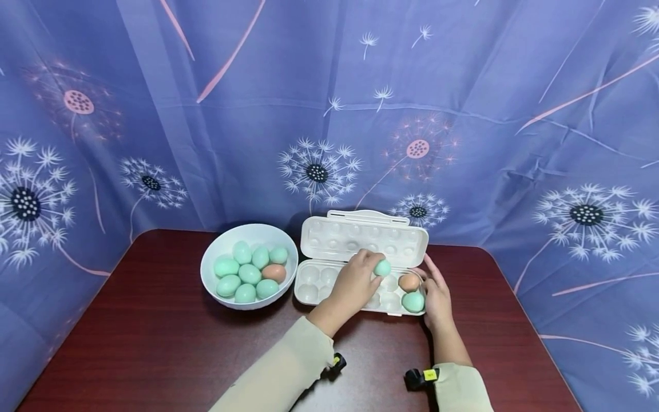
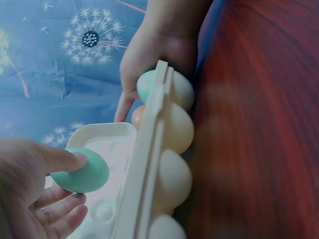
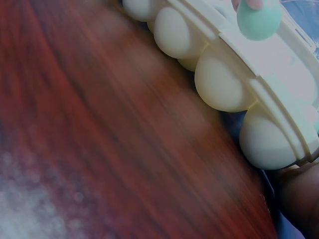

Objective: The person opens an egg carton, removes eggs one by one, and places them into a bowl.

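My left hand (image 1: 355, 280) pinches a green egg (image 1: 382, 268) between thumb and fingers over the white egg carton (image 1: 309, 310). In the left wrist view the thumb lies on top of this green egg (image 2: 87, 172), raised above the cups. My right hand (image 1: 437, 297) holds the carton's right end, its fingers along the outer side and up by the raised lid (image 1: 340, 229). Two eggs sit in the end cups beside it: a brown egg (image 1: 409, 282) at the back and a green one (image 1: 413, 301) in front. The left hand hides some middle cups.
Left of the carton stands a white bowl (image 1: 208, 286) with several green eggs (image 1: 249, 274) and one brown egg (image 1: 274, 273). A dark red wooden table (image 1: 170, 343) bears everything. Behind the table's far edge hangs a blue dandelion-print curtain (image 1: 247, 149), close to the lid.
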The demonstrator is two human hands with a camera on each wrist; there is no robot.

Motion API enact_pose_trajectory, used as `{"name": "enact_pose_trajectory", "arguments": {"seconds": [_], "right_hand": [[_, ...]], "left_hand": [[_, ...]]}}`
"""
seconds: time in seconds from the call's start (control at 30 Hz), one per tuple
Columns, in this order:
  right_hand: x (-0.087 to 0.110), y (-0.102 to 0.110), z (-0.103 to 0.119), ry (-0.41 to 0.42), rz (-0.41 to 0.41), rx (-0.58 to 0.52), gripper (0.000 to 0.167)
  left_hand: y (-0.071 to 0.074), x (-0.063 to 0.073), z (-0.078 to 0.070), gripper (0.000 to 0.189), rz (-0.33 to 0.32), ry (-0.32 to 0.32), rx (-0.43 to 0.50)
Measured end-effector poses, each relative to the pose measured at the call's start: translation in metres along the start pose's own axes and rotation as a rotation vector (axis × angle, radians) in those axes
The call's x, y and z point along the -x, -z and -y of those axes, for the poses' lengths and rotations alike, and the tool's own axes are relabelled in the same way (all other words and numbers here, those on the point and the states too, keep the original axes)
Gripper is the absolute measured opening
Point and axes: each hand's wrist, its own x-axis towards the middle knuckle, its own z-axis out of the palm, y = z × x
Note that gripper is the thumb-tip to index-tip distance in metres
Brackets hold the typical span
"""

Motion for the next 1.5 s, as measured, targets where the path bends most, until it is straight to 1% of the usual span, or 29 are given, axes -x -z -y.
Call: {"name": "enact_pose_trajectory", "arguments": {"seconds": [0.2, 0.37, 0.5, 0.67, 0.77, 0.9, 1.07, 1.17, 1.33, 1.5], "right_hand": [[-0.007, 0.004, -0.011, 0.012, -0.018, 0.012, 0.067], [-0.007, 0.003, -0.013, 0.05, -0.01, 0.024, 0.067], [-0.006, 0.003, -0.012, 0.069, 0.006, 0.034, 0.068], [-0.007, 0.003, -0.012, 0.059, 0.001, 0.027, 0.069], [-0.007, 0.003, -0.012, 0.047, -0.007, 0.028, 0.07], [-0.008, 0.003, -0.013, 0.039, -0.01, 0.033, 0.069], [-0.007, 0.003, -0.014, 0.036, -0.005, 0.024, 0.068], [-0.007, 0.003, -0.015, 0.026, 0.002, 0.013, 0.067], [-0.006, 0.003, -0.012, 0.003, 0.007, -0.004, 0.065], [0.001, -0.001, -0.001, 0.007, 0.009, -0.004, 0.065]], "left_hand": [[0.014, 0.003, 0.004, 0.044, -0.017, 0.024, 0.07], [0.028, 0.008, 0.006, 0.044, -0.05, 0.03, 0.097], [0.041, 0.012, 0.009, 0.042, -0.076, 0.052, 0.12], [0.056, 0.021, 0.013, 0.042, -0.088, 0.076, 0.143], [0.066, 0.026, 0.017, 0.043, -0.109, 0.079, 0.131], [0.076, 0.033, 0.025, 0.041, -0.145, 0.076, 0.116], [0.088, 0.039, 0.041, 0.041, -0.209, 0.054, 0.112], [0.097, 0.044, 0.05, 0.042, -0.236, 0.06, 0.109], [0.114, 0.048, 0.062, 0.042, -0.25, 0.111, 0.093], [0.13, 0.047, 0.073, 0.042, -0.269, 0.175, 0.099]]}}
